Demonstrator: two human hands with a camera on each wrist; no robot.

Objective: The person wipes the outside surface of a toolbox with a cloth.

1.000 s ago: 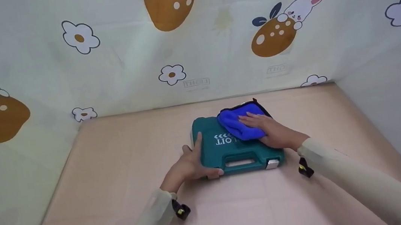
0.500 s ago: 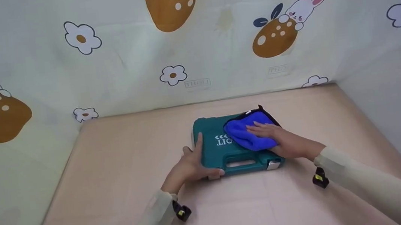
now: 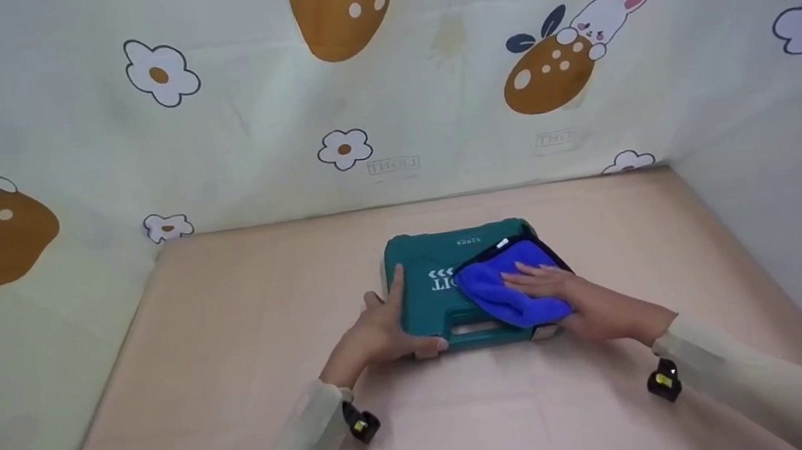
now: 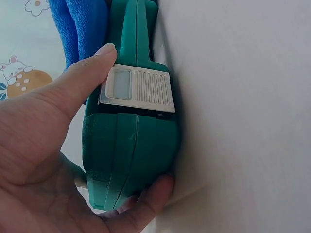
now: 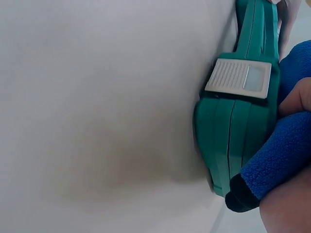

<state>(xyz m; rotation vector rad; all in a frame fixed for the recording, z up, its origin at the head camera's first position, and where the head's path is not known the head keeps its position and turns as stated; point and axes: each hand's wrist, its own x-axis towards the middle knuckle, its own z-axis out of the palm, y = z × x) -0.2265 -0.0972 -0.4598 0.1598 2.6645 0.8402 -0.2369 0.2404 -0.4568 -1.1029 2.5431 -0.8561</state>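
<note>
A green plastic tool case (image 3: 421, 306) lies flat, its handle and metal latches facing me. White lettering on its lid is partly covered. My left hand (image 3: 379, 329) grips the near left corner, thumb by the left latch (image 4: 138, 88) and fingers round the side. On the lid's right part lies a blue cloth (image 3: 495, 290) with a black edge. My right hand (image 3: 572, 300) presses on it with the fingers laid out straight, near the case's front right corner. In the right wrist view a fold of the cloth (image 5: 279, 158) hangs over the case's side, beside the right latch (image 5: 238, 77).
The case rests on a table with a pale pinkish cover (image 3: 251, 302). Behind and at both sides stand pale fabric walls (image 3: 246, 122) printed with rabbits and flowers. A small black device (image 3: 664, 380) sits at the right wrist, another (image 3: 361, 422) at the left.
My right hand has slid the blue cloth across the lid toward me and a little to the right, uncovering the far right part of the lid. The left hand and the case have stayed put.
</note>
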